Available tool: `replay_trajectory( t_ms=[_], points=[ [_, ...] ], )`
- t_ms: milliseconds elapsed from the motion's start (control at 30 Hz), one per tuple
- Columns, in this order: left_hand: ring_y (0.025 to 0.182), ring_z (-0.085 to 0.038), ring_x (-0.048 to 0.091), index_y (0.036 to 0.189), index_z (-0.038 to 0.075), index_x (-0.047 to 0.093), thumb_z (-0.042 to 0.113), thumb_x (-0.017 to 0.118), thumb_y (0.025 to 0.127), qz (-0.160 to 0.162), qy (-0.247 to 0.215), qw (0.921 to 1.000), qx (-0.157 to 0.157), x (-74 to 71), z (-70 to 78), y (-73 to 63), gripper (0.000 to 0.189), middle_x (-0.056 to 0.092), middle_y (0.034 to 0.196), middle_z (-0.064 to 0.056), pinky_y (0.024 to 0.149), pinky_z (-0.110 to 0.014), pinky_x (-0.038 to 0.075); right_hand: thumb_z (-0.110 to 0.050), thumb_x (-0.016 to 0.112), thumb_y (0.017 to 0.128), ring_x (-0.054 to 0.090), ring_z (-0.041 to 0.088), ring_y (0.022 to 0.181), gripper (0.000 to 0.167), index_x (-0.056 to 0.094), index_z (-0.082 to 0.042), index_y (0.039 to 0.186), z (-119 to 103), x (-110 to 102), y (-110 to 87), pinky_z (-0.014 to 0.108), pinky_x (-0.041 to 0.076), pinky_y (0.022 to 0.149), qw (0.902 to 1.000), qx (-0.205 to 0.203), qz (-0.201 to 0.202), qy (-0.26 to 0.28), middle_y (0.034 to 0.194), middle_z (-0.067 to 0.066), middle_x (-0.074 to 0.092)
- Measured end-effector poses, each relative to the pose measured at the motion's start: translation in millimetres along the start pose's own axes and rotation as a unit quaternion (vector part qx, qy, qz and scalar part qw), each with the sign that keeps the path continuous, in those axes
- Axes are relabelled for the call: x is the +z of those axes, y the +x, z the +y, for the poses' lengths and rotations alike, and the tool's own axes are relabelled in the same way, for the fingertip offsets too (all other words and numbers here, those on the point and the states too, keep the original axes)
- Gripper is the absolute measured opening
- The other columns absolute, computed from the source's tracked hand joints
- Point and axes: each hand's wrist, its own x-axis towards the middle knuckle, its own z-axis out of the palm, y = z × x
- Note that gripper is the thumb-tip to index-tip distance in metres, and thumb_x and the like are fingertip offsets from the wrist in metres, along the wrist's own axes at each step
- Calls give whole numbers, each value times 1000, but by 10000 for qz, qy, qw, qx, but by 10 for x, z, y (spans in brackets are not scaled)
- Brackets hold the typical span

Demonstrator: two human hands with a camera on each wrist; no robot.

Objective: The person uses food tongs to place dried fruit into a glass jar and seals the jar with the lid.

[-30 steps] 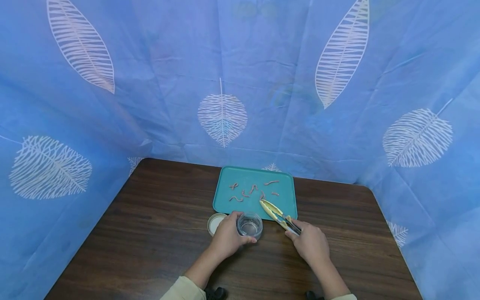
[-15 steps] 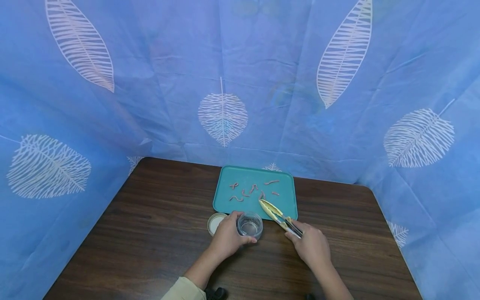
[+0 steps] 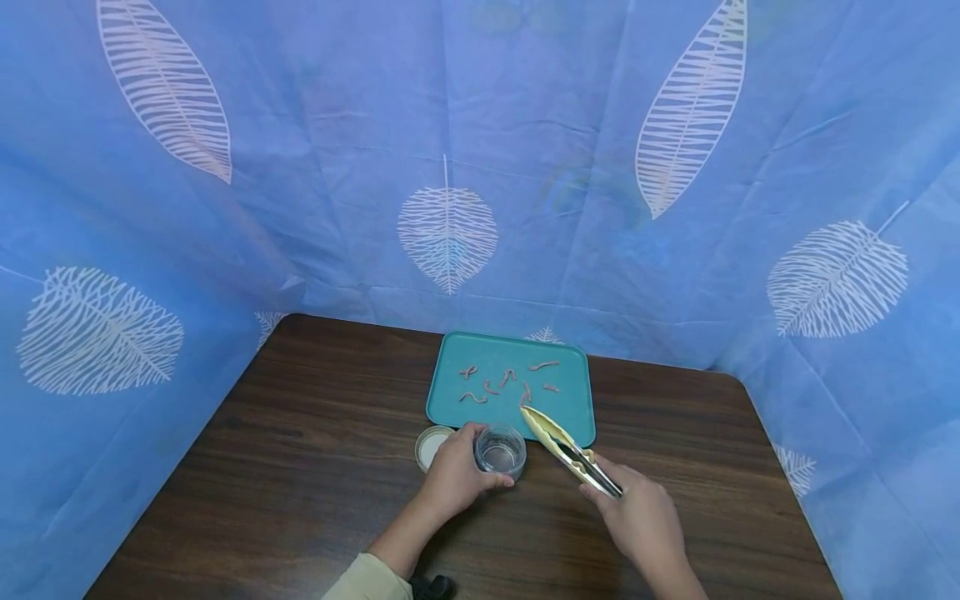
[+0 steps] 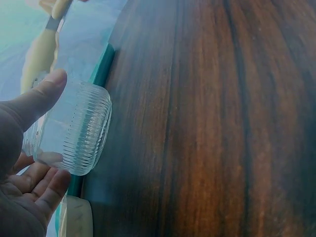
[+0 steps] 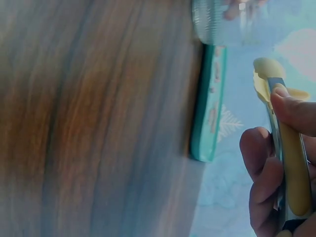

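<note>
My left hand (image 3: 455,473) grips a clear ribbed plastic jar (image 3: 500,454) by its sides, thumb and fingers around it; in the left wrist view the jar (image 4: 81,129) looks see-through. Yellow tongs with metal arms (image 3: 558,440) are held in my right hand (image 3: 643,515), the thumb along one arm in the right wrist view. Several pink worm-like pieces (image 3: 472,397) lie spread on a teal tray (image 3: 566,421). The tongs' tips are at the lower end of one such piece (image 3: 527,392); whether they pinch it I cannot tell.
A round lid with a white inside (image 3: 431,446) lies on the dark wooden table (image 3: 315,467), just left of my left hand and beside the tray's front edge. Blue cloth with white leaf prints (image 3: 525,167) hangs behind the table and at both sides.
My right hand and the tongs have shifted back toward me and slightly right. The left hand and the jar have stayed in place.
</note>
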Motion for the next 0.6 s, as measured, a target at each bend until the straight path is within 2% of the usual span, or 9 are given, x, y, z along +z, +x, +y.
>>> replay_trajectory(
  t_ms=[167,400,600],
  points=[
    [127,-37,68,145,3,59,41,103,73,-13,23,10000,40,18,2,-10,92,72,136,-17,106,-52,58,-29,90,90,78,42,111,55,74,-14,140,-30,-124,-167,61,61,89,9997,166,-140,82,129,23,78],
    [127,-38,68,143,1,60,39,104,71,64,119,9999,54,5,-3,-4,93,72,135,-19,105,-53,58,-26,93,87,81,35,103,52,78,-15,135,-69,-156,-283,57,64,84,9996,39,-154,215,124,19,80],
    [125,-36,69,143,1,60,40,104,70,63,182,9998,81,3,-6,12,93,72,134,-19,103,-52,58,-28,93,86,78,45,113,51,79,-17,134,-109,-120,-341,62,63,89,9995,-9,-296,143,130,25,77]
  ],
)
